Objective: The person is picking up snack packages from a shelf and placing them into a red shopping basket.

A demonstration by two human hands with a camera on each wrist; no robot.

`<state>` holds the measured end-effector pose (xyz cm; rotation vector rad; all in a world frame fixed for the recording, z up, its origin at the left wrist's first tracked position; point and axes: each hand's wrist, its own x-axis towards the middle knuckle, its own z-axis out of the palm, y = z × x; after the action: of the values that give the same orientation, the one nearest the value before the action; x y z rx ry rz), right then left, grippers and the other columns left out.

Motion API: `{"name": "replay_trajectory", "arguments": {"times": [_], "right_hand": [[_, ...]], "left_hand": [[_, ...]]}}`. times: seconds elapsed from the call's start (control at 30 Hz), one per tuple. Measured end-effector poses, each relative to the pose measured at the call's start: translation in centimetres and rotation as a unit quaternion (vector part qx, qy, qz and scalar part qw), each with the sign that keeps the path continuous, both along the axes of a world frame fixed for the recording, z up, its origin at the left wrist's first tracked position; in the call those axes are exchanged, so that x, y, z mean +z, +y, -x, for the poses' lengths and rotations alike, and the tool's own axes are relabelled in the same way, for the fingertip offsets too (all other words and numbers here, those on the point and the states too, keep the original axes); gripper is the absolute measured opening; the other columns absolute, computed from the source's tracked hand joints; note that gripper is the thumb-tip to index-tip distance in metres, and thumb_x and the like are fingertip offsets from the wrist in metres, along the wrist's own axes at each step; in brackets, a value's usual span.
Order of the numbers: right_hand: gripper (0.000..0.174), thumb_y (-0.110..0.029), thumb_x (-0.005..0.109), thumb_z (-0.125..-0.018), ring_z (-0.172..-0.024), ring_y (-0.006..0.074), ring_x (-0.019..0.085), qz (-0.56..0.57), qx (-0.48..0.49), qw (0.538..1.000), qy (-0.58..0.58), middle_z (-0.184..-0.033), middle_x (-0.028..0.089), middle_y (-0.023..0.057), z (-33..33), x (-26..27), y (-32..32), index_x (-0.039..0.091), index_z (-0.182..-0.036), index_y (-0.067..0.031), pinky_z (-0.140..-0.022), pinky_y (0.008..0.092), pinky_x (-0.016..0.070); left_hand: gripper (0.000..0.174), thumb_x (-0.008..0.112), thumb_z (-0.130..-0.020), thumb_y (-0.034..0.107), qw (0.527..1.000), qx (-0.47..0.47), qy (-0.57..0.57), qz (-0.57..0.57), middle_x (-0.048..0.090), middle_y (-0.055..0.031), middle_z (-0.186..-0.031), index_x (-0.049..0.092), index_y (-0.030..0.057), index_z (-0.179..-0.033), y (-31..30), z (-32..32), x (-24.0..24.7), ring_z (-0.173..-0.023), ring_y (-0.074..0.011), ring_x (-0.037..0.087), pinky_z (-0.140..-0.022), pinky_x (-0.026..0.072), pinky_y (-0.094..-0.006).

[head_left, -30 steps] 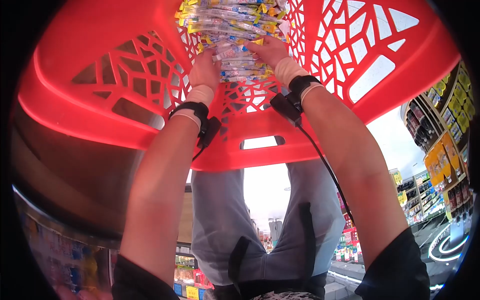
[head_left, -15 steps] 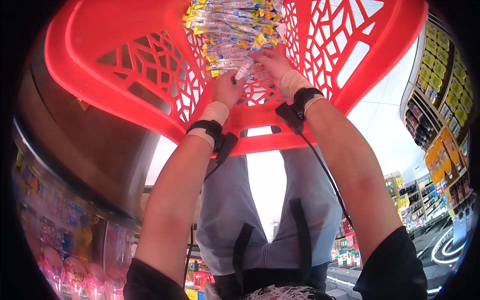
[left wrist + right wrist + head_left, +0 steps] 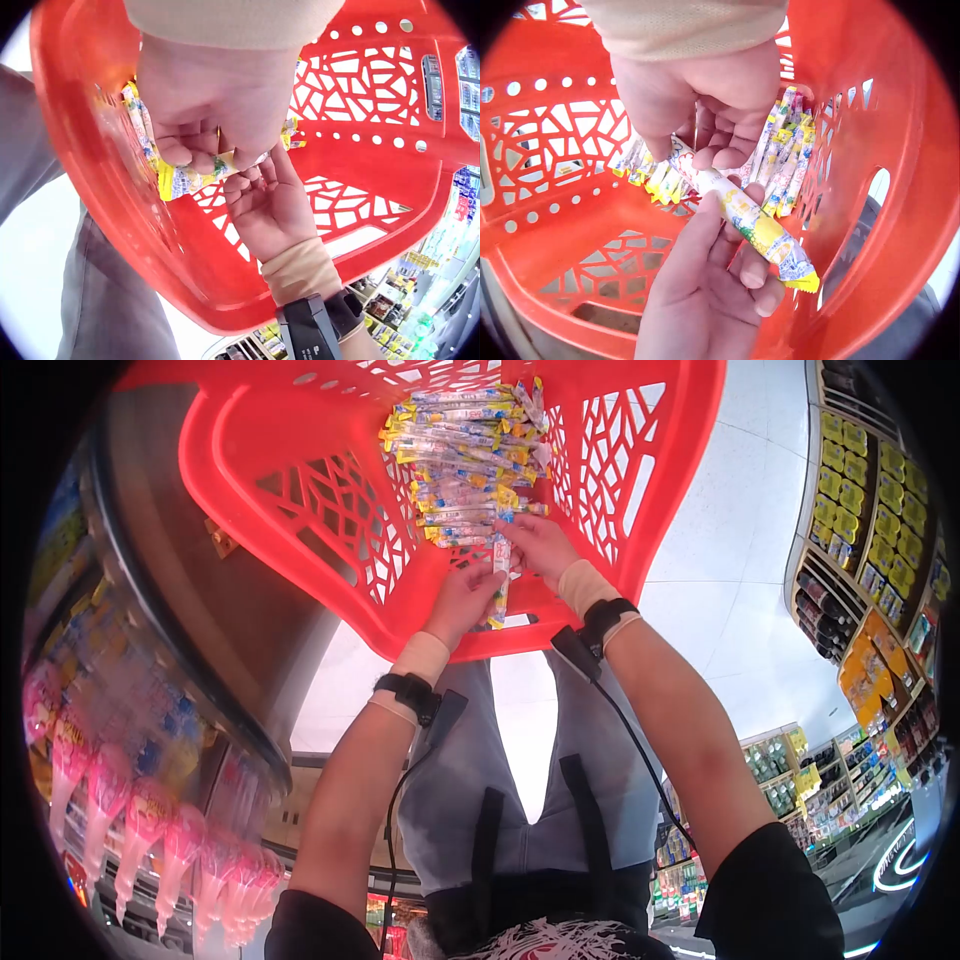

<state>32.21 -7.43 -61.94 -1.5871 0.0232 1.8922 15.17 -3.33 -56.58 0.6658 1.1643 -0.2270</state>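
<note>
Between both hands is one wrapped stick [image 3: 501, 565] with yellow crimped ends, held lengthwise toward the body over the near part of a red basket [image 3: 290, 565]. The left hand [image 3: 468, 600] pinches its lower part with thumb and fingers; the right hand [image 3: 541, 550] grips the upper part. In the right wrist view the stick [image 3: 761, 229] shows a white band and a yellow fruit print, and the right hand's fingers [image 3: 731, 146] curl on its far end. Many similar wrapped sticks [image 3: 465, 450] lie stacked crosswise in the basket beyond the hands.
Pink lollipop-shaped packs [image 3: 145, 820] hang at the lower left, beside a dark curved counter edge [image 3: 180, 630]. Shelves with yellow packs [image 3: 895, 510] stand at the right. Pale floor [image 3: 725, 600] shows right of the basket. A cable [image 3: 640, 745] runs along the right forearm.
The hands have come back from the stack toward the basket's near rim with the stick, which now points toward the body. More of the basket and stack is in view.
</note>
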Motion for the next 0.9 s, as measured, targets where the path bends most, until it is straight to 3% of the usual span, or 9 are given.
{"name": "replay_trajectory", "arguments": {"times": [0.13,0.3,0.4,0.6,0.67,0.9], "right_hand": [[0.029,-0.032,0.068,-0.094,-0.056,0.0074,0.053,-0.04,-0.022,0.999,0.024,-0.068,0.058,0.0002,-0.5,2.6,-0.7,0.064,-0.094,-0.0035,-0.05,0.0244,0.0451],[0.022,-0.027,0.063,-0.097,-0.058,0.0064,0.053,-0.047,0.02,0.998,0.035,-0.07,0.057,-0.0014,-2.4,8.1,-0.9,0.063,-0.097,-0.0051,-0.054,0.0233,0.0447],[0.019,-0.023,0.061,-0.098,-0.059,0.0065,0.055,-0.063,0.007,0.996,0.07,-0.073,0.059,-0.0013,-3.3,11.2,-1.1,0.062,-0.1,-0.0048,-0.055,0.0228,0.0457],[0.021,-0.02,0.062,-0.097,-0.063,0.0056,0.058,-0.117,-0.007,0.986,0.122,-0.077,0.062,-0.001,-5.4,17.7,-0.9,0.062,-0.107,-0.0017,-0.056,0.0216,0.0467],[0.026,-0.022,0.063,-0.097,-0.063,0.005,0.056,-0.143,-0.003,0.983,0.116,-0.079,0.063,-0.0006,-5.8,20.0,-0.9,0.064,-0.111,-0.0008,-0.057,0.0214,0.0466],[0.02,-0.021,0.066,-0.096,-0.061,0.004,0.053,-0.191,0.011,0.979,0.065,-0.075,0.061,-0.0024,-7.4,27.1,-1.0,0.062,-0.102,-0.0021,-0.054,0.0214,0.0424]], "left_hand": [[0.029,0.059,-0.099,0.025,0.998,0.051,-0.011,0.035,0.05,0.0034,-0.064,0.063,0.0036,-0.119,-0.8,-0.4,3.1,-0.053,-0.0053,0.048,-0.048,0.0369,-0.0219],[0.029,0.058,-0.1,0.025,0.996,0.059,-0.053,0.034,0.049,0.0039,-0.064,0.062,0.004,-0.12,-1.3,-0.9,6.7,-0.054,-0.0049,0.046,-0.05,0.0351,-0.0213],[0.023,0.058,-0.1,0.023,0.993,0.087,-0.068,0.05,0.051,0.0039,-0.064,0.065,0.004,-0.11,-1.5,-1.4,9.8,-0.054,-0.0038,0.047,-0.05,0.0354,-0.0206],[0.024,0.058,-0.1,0.025,0.993,0.092,-0.06,0.04,0.048,0.0055,-0.064,0.065,0.0044,-0.111,-1.0,-2.9,17.0,-0.054,-0.0028,0.044,-0.05,0.034,-0.0199],[0.027,0.058,-0.1,0.025,0.993,0.089,-0.071,0.035,0.049,0.0067,-0.066,0.063,0.006,-0.118,-1.2,-2.9,18.5,-0.056,-0.0019,0.045,-0.051,0.0332,-0.0193],[0.028,0.057,-0.101,0.026,0.992,0.092,-0.089,0.013,0.051,0.0081,-0.07,0.064,0.0062,-0.12,-2.1,-4.3,24.9,-0.06,-0.0005,0.046,-0.053,0.0328,-0.0183]]}}
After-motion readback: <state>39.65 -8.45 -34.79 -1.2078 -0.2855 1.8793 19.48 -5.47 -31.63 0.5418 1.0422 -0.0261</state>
